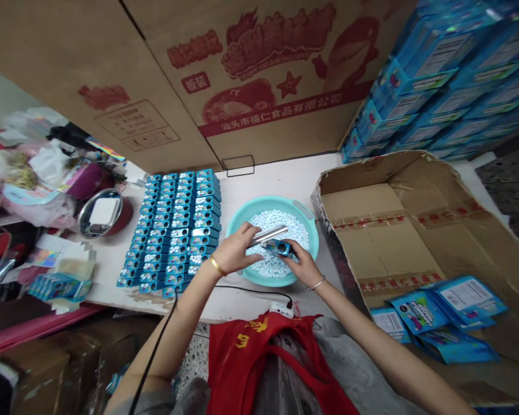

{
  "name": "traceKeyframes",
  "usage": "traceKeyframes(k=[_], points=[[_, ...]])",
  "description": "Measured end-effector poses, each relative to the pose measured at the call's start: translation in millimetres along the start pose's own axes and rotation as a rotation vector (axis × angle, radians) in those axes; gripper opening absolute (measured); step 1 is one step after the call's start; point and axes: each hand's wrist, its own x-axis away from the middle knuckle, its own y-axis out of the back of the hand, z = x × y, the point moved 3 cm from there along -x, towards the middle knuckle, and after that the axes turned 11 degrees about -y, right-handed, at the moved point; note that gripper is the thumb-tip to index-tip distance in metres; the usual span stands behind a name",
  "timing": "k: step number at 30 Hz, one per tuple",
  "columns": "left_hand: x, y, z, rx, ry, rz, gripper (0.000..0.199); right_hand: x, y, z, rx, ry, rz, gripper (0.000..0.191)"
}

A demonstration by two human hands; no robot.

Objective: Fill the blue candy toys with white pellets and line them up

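Observation:
A light-green plastic basin (239,218) holds many small white candies (281,267). Over it, my left hand (237,250), with a gold bracelet at the wrist, grips a shiny metal scoop (269,235) shaped like a narrow trough or tube. My right hand (303,264) is closed around a small blue box (278,248) with a dark opening at its end. The scoop's far end lies just above the box; whether they touch I cannot tell. Left of the basin stand rows of similar blue boxes (179,233), many showing white candies at their openings.
A large open carton (372,248) on the right contains several blue packs (419,311). Stacked blue packages (441,86) rise behind it. A big printed carton (268,127) blocks the back. At left are a metal bowl (125,216) and bags. A black cable (246,290) crosses the table's front.

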Motion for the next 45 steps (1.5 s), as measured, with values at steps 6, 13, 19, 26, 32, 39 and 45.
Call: traceKeyframes(k=[6, 13, 19, 26, 32, 39, 45], points=[[60, -50.3, 8, 0.214, -0.001, -0.114, 0.028, 37, -45, 29, -0.082, -0.018, 0.271, 0.041], [184, -58.1, 47, 0.198, 0.237, -0.36, 0.038, 50, -6, 65, -0.002, 0.004, 0.216, 0.028], [214, -99.9, 128, 0.104, 0.387, -0.329, 0.046, 66, 180, 22, 0.381, -0.273, -0.226, 0.035], [208, -118.9, 130, -0.1, 0.587, -0.376, 0.056, 136, 213, -54, 1.238, -0.986, 0.062, 0.049], [192, -92.8, 88, -0.197, 0.553, -0.54, 0.057, 145, 209, -86, 1.411, -0.577, 0.112, 0.075], [63, -94.4, 56, 0.094, 0.143, -0.194, 0.034, 102, 237, -83, 1.223, -0.276, 0.0, 0.064], [-43, -92.0, 85, -0.163, 0.333, -0.003, 0.036, 61, 215, -3, 0.476, -0.258, -0.594, 0.07]])
